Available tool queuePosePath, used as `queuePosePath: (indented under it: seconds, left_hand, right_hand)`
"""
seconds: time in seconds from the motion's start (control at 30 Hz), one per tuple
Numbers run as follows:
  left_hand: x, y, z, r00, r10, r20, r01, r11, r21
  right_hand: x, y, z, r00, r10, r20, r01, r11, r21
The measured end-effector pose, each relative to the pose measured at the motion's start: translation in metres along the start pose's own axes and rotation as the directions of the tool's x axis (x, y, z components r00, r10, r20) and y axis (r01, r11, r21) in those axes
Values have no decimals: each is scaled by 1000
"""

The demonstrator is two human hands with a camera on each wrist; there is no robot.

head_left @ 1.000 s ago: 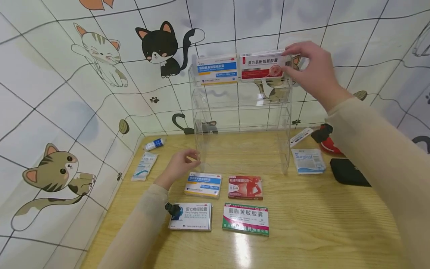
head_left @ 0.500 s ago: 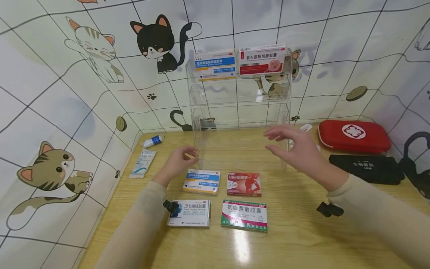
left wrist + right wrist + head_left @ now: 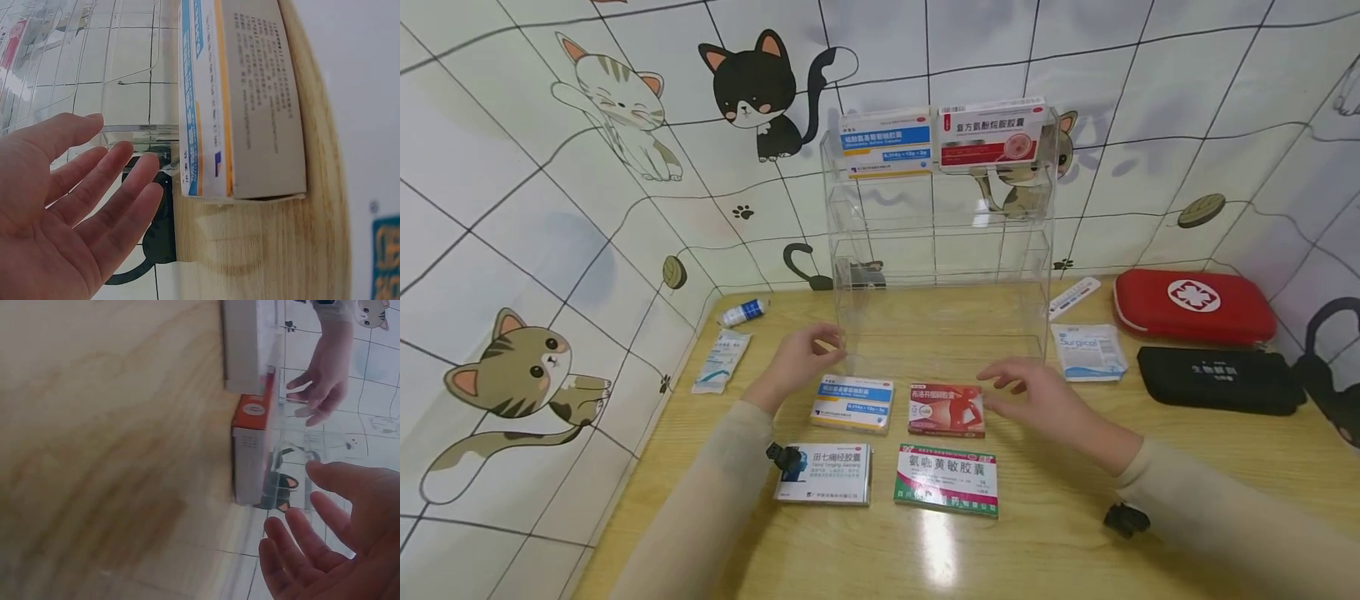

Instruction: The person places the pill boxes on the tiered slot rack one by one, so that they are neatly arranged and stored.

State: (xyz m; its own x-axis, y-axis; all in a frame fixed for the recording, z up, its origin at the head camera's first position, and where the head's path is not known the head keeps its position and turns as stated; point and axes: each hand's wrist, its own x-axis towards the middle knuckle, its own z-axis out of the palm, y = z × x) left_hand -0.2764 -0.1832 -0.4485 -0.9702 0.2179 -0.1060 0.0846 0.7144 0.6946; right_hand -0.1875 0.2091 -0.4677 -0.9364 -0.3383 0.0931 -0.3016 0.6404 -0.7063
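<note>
Ibuprofen capsule box: flat on the table, printed face up, at six o'clock of the clear tiered stand.
Right hand: just beside that box at its three o'clock, thumb and fingers apart with nothing between them; from here I can't be sure whether a fingertip brushes the card.
Left hand: thumb and fingers apart, holding nothing, at the stand's eight o'clock, near its lower front corner.
Close neighbours: flat glucosamine sulfate box at the ibuprofen's nine o'clock; green-edged capsule box at six; Tianqi Tongjing box at eight.
Top tier: upright glucosamine box at the stand's eleven o'clock, red-and-white capsule box at one.
Good pinch: I'd set the thumb on the six o'clock edge and fingers on the twelve; it looks like thin card, so squeeze lightly.
Clean lift: straight up first; dragging towards nine could nudge the glucosamine, and towards twelve could catch the stand's lip.
Bracing: the left hand seems well placed to steady that light-looking plastic.
</note>
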Motion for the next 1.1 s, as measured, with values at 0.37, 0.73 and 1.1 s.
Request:
queuePosePath:
  seconds: [0.37, 0.73, 1.1]
  left_hand:
    - [-2, 3, -2, 1000, -15, 0, 15, 1000, 13]
    - [-1, 6, 2, 1000, -9, -3, 9, 1000, 1]
    - [0, -2, 2, 1000, -14, 9, 14, 1000, -5]
  right_hand:
    - [0, 15, 17, 999, -1, 41, 0, 1000, 15]
    - [-3, 18, 19, 997, 40, 68, -40, 999, 3]
    - [-9, 6, 14, 974, 226, -9, -216, 944, 250]
